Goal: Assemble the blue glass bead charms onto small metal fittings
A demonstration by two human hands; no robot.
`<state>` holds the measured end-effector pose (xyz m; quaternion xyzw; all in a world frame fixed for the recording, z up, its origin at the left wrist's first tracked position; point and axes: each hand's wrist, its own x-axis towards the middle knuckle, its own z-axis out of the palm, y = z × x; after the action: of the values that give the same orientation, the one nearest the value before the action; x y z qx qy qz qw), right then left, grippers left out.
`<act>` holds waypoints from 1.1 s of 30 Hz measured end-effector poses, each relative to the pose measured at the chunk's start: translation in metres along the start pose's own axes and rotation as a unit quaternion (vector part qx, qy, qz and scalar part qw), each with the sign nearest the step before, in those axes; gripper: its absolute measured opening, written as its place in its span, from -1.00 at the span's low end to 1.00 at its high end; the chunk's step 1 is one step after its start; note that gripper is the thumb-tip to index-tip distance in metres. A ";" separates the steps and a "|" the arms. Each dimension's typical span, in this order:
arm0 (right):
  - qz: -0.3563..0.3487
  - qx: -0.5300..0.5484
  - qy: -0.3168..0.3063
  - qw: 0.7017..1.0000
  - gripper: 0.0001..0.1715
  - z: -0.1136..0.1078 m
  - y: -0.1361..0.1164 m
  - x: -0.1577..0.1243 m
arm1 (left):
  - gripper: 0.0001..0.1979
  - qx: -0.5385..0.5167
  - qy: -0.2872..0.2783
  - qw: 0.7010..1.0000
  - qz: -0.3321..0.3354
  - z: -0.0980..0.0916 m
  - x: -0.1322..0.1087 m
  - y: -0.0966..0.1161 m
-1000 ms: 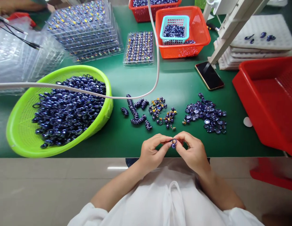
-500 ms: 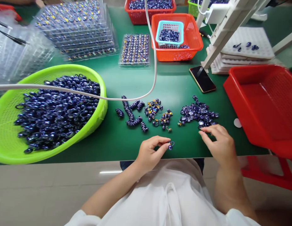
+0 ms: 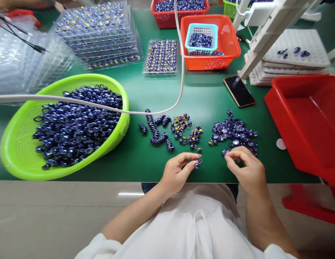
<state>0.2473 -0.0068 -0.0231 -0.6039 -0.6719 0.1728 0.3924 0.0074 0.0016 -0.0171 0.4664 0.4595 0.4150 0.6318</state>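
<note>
A green table [image 3: 135,165] stretches across, and at its left a lime-green basket [image 3: 18,154] is heaped with shiny dark blue rings [image 3: 81,126]. Right of the basket, more dark rings lie packed side by side in short rows [image 3: 156,139]. Next comes the person's left hand [image 3: 176,172], at the table's near edge, thumb and forefinger pinched on one small blue ring piece [image 3: 197,165]. The piece pokes out to the right of those fingertips, its round bead on the near side. Just beyond, clear of the hand, sit loose blue-and-gold pieces [image 3: 194,135]. Farther right, well apart from the left hand, is the right hand [image 3: 247,169]. Its thumb and forefinger tips come close together at a small blue disc [image 3: 225,151]; I cannot tell whether they grip it. The disc is at the near left edge of a disc pile [image 3: 232,129]. Beyond the pile lies a phone [image 3: 239,91]; at the far right, a red bin [image 3: 286,118].
</note>
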 end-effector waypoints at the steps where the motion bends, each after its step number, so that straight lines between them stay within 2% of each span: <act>1: 0.027 0.074 -0.027 0.996 -0.89 0.004 -0.008 -0.001 | -0.86 -0.034 -0.015 0.999 -0.002 0.001 0.001 0.001; 4: 0.054 0.253 -0.087 0.962 -0.87 0.020 -0.028 -0.001 | -0.88 -0.127 -0.062 0.990 -0.008 0.006 0.003 0.005; 6: 0.059 0.285 -0.099 0.952 -0.87 0.029 -0.035 0.000 | -0.88 -0.153 -0.075 0.985 -0.008 0.008 0.004 0.007; 8: 0.050 0.249 -0.075 0.964 -0.86 0.037 -0.039 0.001 | -0.88 -0.162 -0.070 0.984 -0.009 0.009 0.004 0.006; 11: 0.000 0.119 -0.005 0.993 -0.89 0.044 -0.043 0.001 | -0.85 -0.165 -0.052 0.985 -0.021 0.008 0.004 0.004; 13: -0.041 0.045 0.027 0.998 -0.88 0.049 -0.044 0.000 | -0.83 -0.167 -0.038 0.985 -0.029 0.009 0.002 0.003; 16: -0.064 0.007 0.037 0.997 -0.83 0.054 -0.046 -0.003 | -0.79 -0.190 -0.018 0.981 -0.040 0.011 0.001 0.003; 23: 0.004 0.073 0.038 0.997 -0.78 0.062 -0.052 -0.006 | -0.81 -0.248 0.000 0.967 -0.052 0.012 0.001 0.002; 29: -0.042 0.146 0.047 0.987 -0.73 0.058 -0.050 -0.006 | -0.80 -0.292 0.000 0.954 -0.065 0.010 0.003 -0.005; 33: -0.032 0.192 0.034 0.980 -0.68 0.053 -0.048 -0.009 | -0.78 -0.265 0.032 0.961 -0.077 0.008 0.004 -0.002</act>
<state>0.1756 -0.0130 -0.0258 -0.5013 -0.6316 0.2653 0.5285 0.0157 0.0032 -0.0186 0.2320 0.3874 0.4872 0.7475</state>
